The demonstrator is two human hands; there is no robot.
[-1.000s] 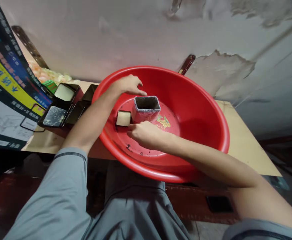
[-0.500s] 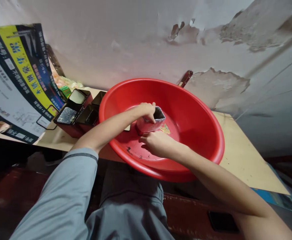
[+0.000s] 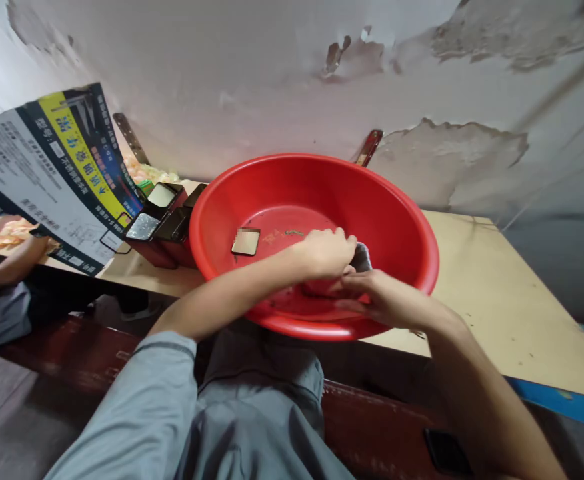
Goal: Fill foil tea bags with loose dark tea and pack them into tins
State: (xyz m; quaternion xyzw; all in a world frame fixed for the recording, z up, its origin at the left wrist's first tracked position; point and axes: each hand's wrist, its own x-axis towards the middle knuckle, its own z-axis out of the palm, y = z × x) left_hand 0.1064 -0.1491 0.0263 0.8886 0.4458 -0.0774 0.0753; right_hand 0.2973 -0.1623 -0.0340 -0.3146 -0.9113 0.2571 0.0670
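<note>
Inside a red plastic basin (image 3: 402,230), my hands are on a red, square-sided container with a grey rim (image 3: 362,257). My left hand (image 3: 328,253) lies over the container from above, fingers curled around its far edge. On its near right side, my right hand (image 3: 389,299) has its fingers against the container's wall. The hands cover much of the container, which looks tilted. A pale rounded-square piece with a dark edge (image 3: 246,242) rests on the basin floor to the left. Dark specks are scattered on the basin floor.
Several dark red square containers (image 3: 157,230) stand left of the basin. A printed cardboard panel (image 3: 67,173) leans beyond them, with another person's arm (image 3: 17,260) behind it. A phone-like dark slab (image 3: 447,452) is on the bench. The basin sits on a pale tabletop (image 3: 502,293).
Both hands have moved right and nearer with the container, which is now more covered. The pale piece in the basin has come into fuller view. Another person's arms now show at the left.
</note>
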